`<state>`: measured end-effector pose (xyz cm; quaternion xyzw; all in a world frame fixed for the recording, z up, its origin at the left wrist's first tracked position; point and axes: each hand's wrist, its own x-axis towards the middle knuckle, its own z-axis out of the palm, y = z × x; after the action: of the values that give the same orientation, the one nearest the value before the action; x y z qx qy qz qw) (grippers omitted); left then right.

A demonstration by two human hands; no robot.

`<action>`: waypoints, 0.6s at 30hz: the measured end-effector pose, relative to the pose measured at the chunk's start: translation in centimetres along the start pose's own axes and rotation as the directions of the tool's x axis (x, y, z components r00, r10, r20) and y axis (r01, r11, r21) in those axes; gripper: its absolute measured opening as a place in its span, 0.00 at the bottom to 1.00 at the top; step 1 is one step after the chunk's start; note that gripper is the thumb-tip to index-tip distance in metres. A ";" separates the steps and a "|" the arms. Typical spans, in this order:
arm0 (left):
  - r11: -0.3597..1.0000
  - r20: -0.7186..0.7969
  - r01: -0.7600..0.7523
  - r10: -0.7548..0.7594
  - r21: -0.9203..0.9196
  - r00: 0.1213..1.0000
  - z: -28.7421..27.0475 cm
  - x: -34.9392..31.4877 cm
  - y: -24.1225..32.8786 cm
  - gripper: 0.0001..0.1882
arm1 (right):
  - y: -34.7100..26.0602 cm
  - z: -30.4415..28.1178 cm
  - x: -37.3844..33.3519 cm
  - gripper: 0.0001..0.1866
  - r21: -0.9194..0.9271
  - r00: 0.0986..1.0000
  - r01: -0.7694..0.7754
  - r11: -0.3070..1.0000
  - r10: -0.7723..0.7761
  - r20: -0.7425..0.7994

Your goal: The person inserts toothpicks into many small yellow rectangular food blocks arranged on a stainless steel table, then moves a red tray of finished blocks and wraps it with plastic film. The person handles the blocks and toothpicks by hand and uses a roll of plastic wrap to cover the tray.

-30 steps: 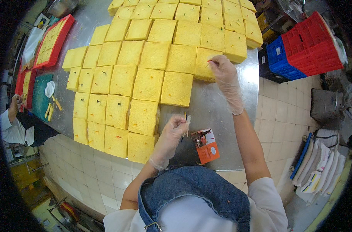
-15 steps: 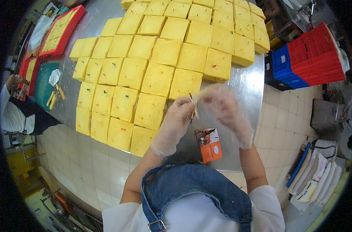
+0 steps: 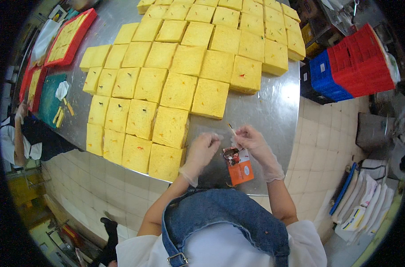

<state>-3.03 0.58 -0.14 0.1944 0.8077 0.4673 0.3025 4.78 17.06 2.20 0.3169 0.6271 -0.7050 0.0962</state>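
Note:
Both my hands wear clear plastic gloves and work above the metal table, near its front edge. My right hand [image 3: 254, 143] pinches a thin pale stick [image 3: 231, 129] with a dark tip, pointing up and away. Beside it, my left hand [image 3: 201, 153] has its fingers drawn together; whatever is in them, if anything, cannot be made out. Under the right fingers lies a small orange packet [image 3: 241, 172] with a picture on its far part. Ahead and to the left, many yellow spongy square blocks [image 3: 209, 99] stand in close rows, most with tiny coloured bits on top.
At the far left are a red tray [image 3: 90, 22] of yellow pieces and a green board [image 3: 51, 98] with yellow strips. Another person's arm [image 3: 19, 142] shows at the left edge. Stacked red and blue crates [image 3: 360, 62] stand right of the metal table [image 3: 278, 107].
Both hands have drawn nearer to me and moved apart. A thin dark stick was in my left fingers; now a pale, dark-tipped one is in my right. A dark shoe and leg appear lower left.

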 end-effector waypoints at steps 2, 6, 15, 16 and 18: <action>0.976 -0.017 -0.140 0.145 0.164 0.989 0.0 -0.1 0.9 0.12 | 0.3 -0.2 0.0 0.10 0.039 0.997 0.068 0.997 -0.069 0.031; 0.879 -0.057 0.017 -0.050 -0.477 0.997 -0.7 0.8 4.5 0.12 | -1.4 0.0 0.4 0.09 0.018 0.989 0.114 0.993 -0.116 0.088; 0.849 -0.219 -0.221 0.128 -0.479 0.967 -6.0 9.1 8.8 0.12 | -11.8 -0.3 7.2 0.06 0.033 0.923 0.337 0.941 -0.337 0.189; 0.839 -0.264 -0.287 0.178 -0.463 0.948 -6.3 10.0 9.1 0.10 | -12.7 -0.1 7.9 0.06 0.007 0.934 0.309 0.951 -0.304 0.186; 0.687 -0.238 -0.239 0.099 -0.686 0.966 -6.6 11.9 9.6 0.10 | -14.3 0.1 9.4 0.06 0.025 0.900 0.354 0.935 -0.348 0.263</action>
<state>-15.99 8.16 7.13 0.0932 0.5681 0.7833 0.2345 -10.16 22.17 8.63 0.1012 0.6637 -0.7392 0.0538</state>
